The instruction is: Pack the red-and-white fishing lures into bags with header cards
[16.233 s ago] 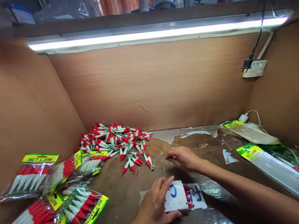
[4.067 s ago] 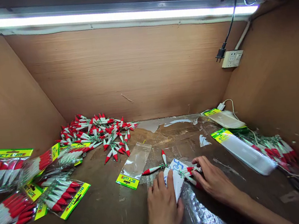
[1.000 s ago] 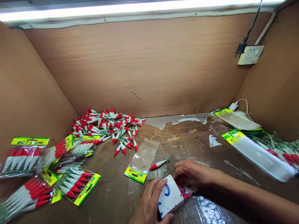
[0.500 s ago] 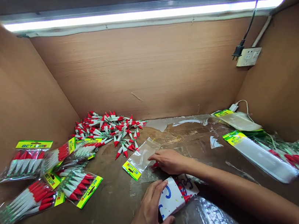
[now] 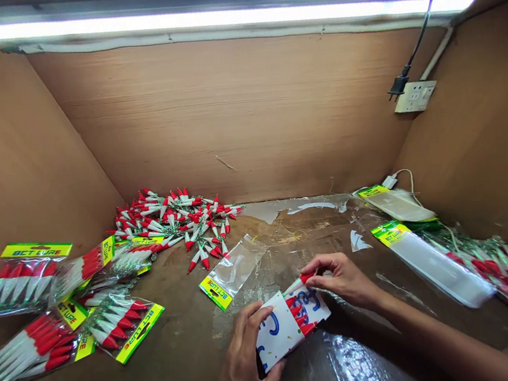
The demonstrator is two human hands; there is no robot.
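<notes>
Two hands are at work low in the centre of the tabletop (image 5: 176,378). The left hand (image 5: 245,368) grips one white card (image 5: 274,334) with blue lettering, its fingers curled round the card's left edge and the thumb lying on top. The card sits tilted just off the tabletop, and at least three red tips poke out along its right side. I cannot count them more closely.

Over to the right hand (image 5: 344,278). Its thumb and forefinger are pinching one lure (image 5: 294,285) by the red end, with the white body pointing at the card's upper edge and touching it or very nearly so. The other fingers are loosely curled.

Just beyond the card lies one empty bag (image 5: 234,270), clear with a yellow header, flat on the tabletop.

Further back, against the rear wall, sits one big pile (image 5: 175,217) of loose red-and-white lures, far too many to count. On the left there are filled packs (image 5: 25,282), at least five, overlapping one another. On the right are two stacks (image 5: 427,257) of empty bags, with a tangle of more lures beside them.

Overhead, one light (image 5: 211,20) runs the full width, and one socket (image 5: 413,96) is on the right wall.
</notes>
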